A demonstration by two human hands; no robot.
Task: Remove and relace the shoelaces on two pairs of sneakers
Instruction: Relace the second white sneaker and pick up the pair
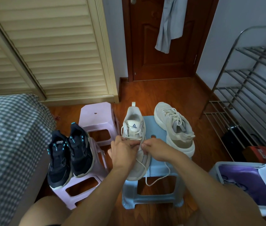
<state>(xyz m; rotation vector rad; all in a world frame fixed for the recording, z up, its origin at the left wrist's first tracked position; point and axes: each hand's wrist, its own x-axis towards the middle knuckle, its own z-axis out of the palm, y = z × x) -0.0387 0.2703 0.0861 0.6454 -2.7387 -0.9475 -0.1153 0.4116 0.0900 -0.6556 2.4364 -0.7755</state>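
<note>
A cream sneaker (134, 124) lies toe toward me on the light blue stool (156, 167). My left hand (122, 152) and my right hand (156, 150) sit over its middle eyelets, each pinching the cream shoelace (157, 180). One loose lace end loops down over the stool's front edge. The second cream sneaker (174, 128) stands laced on the stool's right side, toe pointing away. A pair of black sneakers (70, 154) with teal accents rests on a pink stool (83, 186) to the left.
A second pink stool (98, 116) stands behind the first. A checked bed (9, 136) fills the left. A metal shoe rack (249, 88) lines the right wall, with a purple-lined box (246, 181) at lower right. A brown door (161, 46) is ahead.
</note>
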